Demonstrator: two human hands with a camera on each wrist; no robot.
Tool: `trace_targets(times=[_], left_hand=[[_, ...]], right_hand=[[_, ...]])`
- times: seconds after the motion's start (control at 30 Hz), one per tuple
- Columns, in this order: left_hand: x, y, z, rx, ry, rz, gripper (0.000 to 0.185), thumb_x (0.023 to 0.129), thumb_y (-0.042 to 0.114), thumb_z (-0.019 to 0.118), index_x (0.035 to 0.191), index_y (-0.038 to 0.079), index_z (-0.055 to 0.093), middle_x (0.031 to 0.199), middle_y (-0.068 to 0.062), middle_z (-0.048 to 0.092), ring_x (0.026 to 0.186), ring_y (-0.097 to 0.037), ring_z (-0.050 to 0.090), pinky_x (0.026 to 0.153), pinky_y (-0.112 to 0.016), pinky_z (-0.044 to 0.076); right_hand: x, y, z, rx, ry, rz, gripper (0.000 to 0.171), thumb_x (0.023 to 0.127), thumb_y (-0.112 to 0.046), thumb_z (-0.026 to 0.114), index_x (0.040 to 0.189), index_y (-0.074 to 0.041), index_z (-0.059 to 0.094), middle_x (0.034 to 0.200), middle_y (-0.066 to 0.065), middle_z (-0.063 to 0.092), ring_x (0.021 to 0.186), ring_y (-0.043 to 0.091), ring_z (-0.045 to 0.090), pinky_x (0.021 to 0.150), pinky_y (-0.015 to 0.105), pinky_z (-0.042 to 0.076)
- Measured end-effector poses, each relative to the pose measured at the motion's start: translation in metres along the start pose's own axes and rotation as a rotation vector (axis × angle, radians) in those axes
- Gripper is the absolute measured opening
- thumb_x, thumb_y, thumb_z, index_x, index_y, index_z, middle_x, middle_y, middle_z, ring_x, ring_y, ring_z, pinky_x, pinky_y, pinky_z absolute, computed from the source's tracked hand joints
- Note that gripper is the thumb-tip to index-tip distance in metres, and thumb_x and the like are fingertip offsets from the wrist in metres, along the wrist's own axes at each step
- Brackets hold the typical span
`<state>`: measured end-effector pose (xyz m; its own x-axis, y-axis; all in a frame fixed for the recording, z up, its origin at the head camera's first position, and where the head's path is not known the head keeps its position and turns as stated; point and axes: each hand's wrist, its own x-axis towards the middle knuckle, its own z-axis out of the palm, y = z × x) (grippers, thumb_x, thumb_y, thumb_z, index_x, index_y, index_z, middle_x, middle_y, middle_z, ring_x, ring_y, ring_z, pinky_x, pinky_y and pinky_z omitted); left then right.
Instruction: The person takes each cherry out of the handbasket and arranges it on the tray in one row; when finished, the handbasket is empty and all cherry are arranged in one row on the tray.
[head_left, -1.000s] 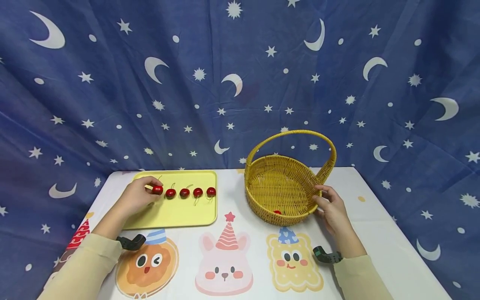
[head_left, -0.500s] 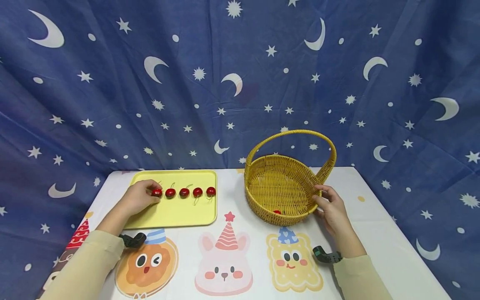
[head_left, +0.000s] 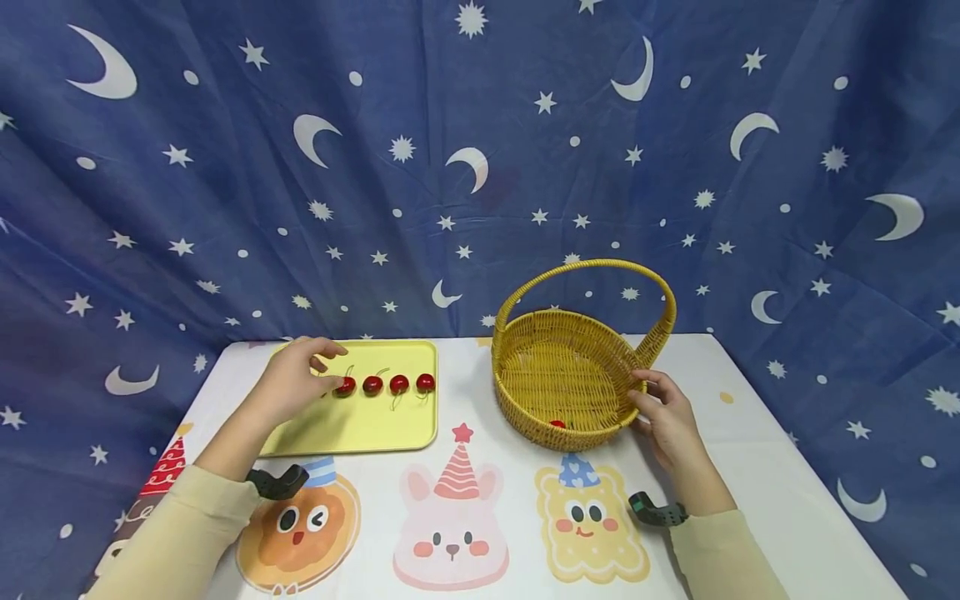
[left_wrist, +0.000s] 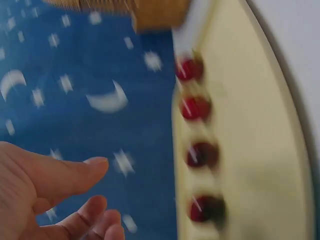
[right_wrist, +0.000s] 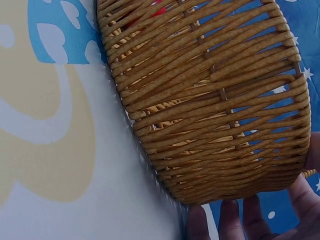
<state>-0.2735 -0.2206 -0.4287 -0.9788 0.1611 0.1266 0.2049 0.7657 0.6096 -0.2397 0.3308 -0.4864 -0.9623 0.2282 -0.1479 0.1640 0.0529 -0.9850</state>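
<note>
My left hand (head_left: 296, 379) is over the left part of the yellow tray (head_left: 352, 433), thumb and fingers spread with nothing between them in the left wrist view. To its right, several red cherries (head_left: 372, 385) with thin stems lie in a row on the tray; the nearest (head_left: 345, 387) sits right at the thumb tip in the head view. The place of the row's leftmost cherry is hidden behind the hand. My right hand (head_left: 667, 417) grips the right rim of the woven basket (head_left: 517, 417), thumb inside, fingers outside. A red cherry (head_left: 557, 423) shows inside the basket's front wall.
A white tablecloth (head_left: 465, 442) with cartoon prints covers the table. The basket's tall arched handle (head_left: 585, 264) rises over it. A blue curtain (head_left: 420, 208) with moons and stars hangs right behind the table.
My left hand held the leftmost cherry and lowered it toward the tray; now its fingers have parted, the hand has shifted right, and that cherry is out of sight. My right hand stays put.
</note>
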Motion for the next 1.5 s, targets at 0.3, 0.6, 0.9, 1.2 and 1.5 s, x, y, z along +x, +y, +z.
trace_targets(times=[0.3,0.6,0.9,1.2,1.5], left_hand=[[-0.002,0.106,0.038,-0.305,-0.147,0.214,0.043,0.088,0.000,0.086,0.127,0.013,0.075,0.121,-0.009,0.072,0.108,-0.028,0.073,0.092,-0.042,0.064],[0.028,0.181,0.101,-0.425,-0.407,0.353,0.042,0.090,-0.004,0.082,0.127,0.013,0.073,0.128,-0.006,0.074,0.120,-0.030,0.072,0.102,-0.042,0.062],[0.065,0.201,0.169,-0.280,-0.574,0.395,0.045,0.088,-0.007,0.080,0.131,0.007,0.073,0.131,-0.014,0.075,0.121,-0.034,0.072,0.096,-0.025,0.058],[0.077,0.215,0.198,0.010,-0.676,0.441,0.053,0.089,-0.015,0.065,0.133,0.015,0.075,0.119,-0.004,0.078,0.104,-0.013,0.071,0.086,-0.020,0.055],[0.080,0.220,0.212,0.073,-0.687,0.421,0.040,0.093,-0.008,0.068,0.123,0.016,0.080,0.102,0.000,0.077,0.085,-0.008,0.065,0.079,-0.021,0.053]], right_hand=[[-0.001,0.002,-0.002,-0.003,0.012,0.007,0.041,0.106,-0.008,0.060,0.146,-0.010,0.051,0.135,0.003,0.043,0.122,0.021,0.054,0.086,0.027,0.060],[0.000,0.002,-0.003,0.012,0.006,0.013,0.041,0.106,-0.008,0.060,0.146,-0.011,0.052,0.136,0.002,0.042,0.125,0.022,0.053,0.087,0.027,0.061],[0.001,0.002,-0.001,0.003,-0.014,0.005,0.042,0.106,-0.008,0.060,0.147,-0.010,0.051,0.136,0.005,0.042,0.125,0.023,0.053,0.087,0.028,0.060],[0.000,0.001,-0.002,0.008,-0.011,-0.006,0.041,0.106,-0.008,0.060,0.147,-0.010,0.051,0.135,0.002,0.042,0.124,0.020,0.052,0.088,0.028,0.060],[0.002,0.002,-0.003,0.013,-0.019,-0.012,0.041,0.106,-0.008,0.060,0.146,-0.011,0.052,0.134,0.003,0.042,0.122,0.021,0.054,0.087,0.028,0.061]])
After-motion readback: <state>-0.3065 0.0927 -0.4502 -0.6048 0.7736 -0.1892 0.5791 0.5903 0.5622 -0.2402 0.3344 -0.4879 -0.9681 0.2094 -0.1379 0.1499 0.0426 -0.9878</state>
